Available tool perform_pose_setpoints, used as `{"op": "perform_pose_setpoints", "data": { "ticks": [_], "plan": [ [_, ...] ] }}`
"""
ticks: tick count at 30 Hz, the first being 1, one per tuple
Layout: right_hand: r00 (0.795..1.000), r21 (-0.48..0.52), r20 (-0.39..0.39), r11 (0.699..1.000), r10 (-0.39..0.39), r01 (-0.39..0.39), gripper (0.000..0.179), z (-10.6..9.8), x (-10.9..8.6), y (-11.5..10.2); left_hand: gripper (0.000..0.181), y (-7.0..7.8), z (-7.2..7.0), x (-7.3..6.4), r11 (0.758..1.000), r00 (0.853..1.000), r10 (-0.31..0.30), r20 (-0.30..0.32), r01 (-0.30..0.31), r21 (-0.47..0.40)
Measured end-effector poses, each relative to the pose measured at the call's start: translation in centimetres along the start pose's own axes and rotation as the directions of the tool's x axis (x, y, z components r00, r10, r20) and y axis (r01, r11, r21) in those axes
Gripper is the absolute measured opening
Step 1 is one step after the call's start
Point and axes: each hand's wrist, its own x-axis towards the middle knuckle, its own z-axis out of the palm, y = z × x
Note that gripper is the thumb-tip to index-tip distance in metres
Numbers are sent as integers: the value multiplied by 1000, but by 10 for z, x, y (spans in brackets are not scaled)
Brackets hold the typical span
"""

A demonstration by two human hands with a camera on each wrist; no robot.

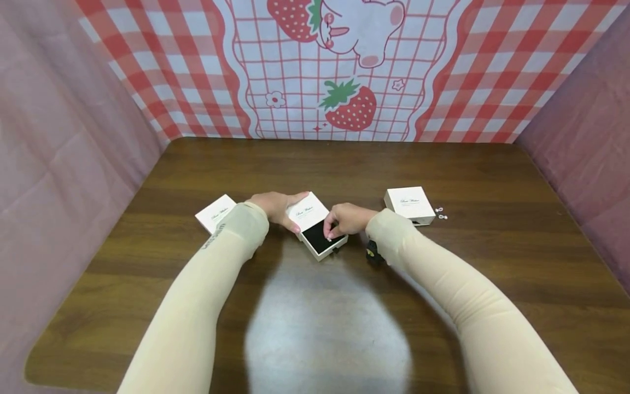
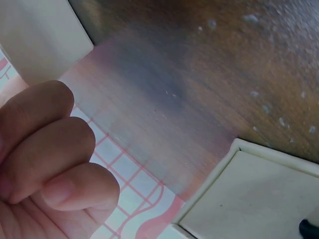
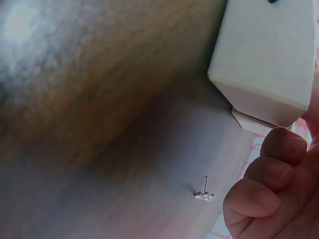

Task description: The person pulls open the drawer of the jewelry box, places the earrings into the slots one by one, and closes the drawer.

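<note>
My left hand grips the sides of a small white jewelry box in the middle of the table. Its drawer is slid partly out, showing black padding. Over that padding my right hand pinches a tiny silvery earring at the fingertips. In the right wrist view, a stud earring lies on the table with its post up, close to my curled fingers. The left wrist view has my curled left fingers beside the pale side of a box.
Another white box lies left of my left hand, partly behind the sleeve. A third box stands to the right, with a pair of small earrings beside it. A dark object shows under my right wrist. A printed cloth hangs behind the table.
</note>
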Motion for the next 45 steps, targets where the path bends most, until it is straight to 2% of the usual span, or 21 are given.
{"op": "perform_pose_setpoints", "data": {
  "ticks": [11,16,23,26,29,32,34,36,38,40,42,45],
  "plan": [
    [999,-39,-38,999,26,-27,5,3,1,1,102,-1,0,0,1000,1000,-10,-2,10,1],
    [994,-24,-81,997,75,-77,10,5,2,-1,102,0,0,0,1000,1000,-12,7,12,-1],
    [987,-9,-97,991,128,-130,14,2,3,-5,103,-1,-2,-2,1000,1000,-20,-2,20,-11],
    [986,59,-108,991,127,-121,13,1,1,-3,103,-1,-2,-3,1000,1000,-12,-8,11,-14],
    [976,187,-172,977,136,-103,11,0,-3,1,102,0,-1,-3,1000,1000,2,-7,-2,-21],
    [936,351,-275,929,221,-116,15,-2,-10,5,101,1,0,-2,1000,1000,2,-4,-2,-29],
    [890,421,-335,894,309,-152,21,-4,-14,8,100,1,0,-2,1000,1000,-2,-4,2,-29],
    [834,481,-366,851,413,-210,26,-4,-19,10,101,1,0,-2,1000,1000,-8,-4,8,-26],
    [783,511,-369,813,501,-279,27,-4,-22,13,101,1,0,-2,1000,1000,-9,-4,9,-22],
    [747,523,-354,782,562,-340,27,-3,-25,15,101,1,0,-2,1000,1000,-12,-2,12,-19],
    [734,509,-337,770,589,-385,28,-1,-26,18,101,1,0,-2,1000,1000,-11,-2,11,-19],
    [740,429,-334,793,584,-432,30,2,-26,21,101,1,0,-2,1000,1000,-11,-4,11,-20]
  ]
}}
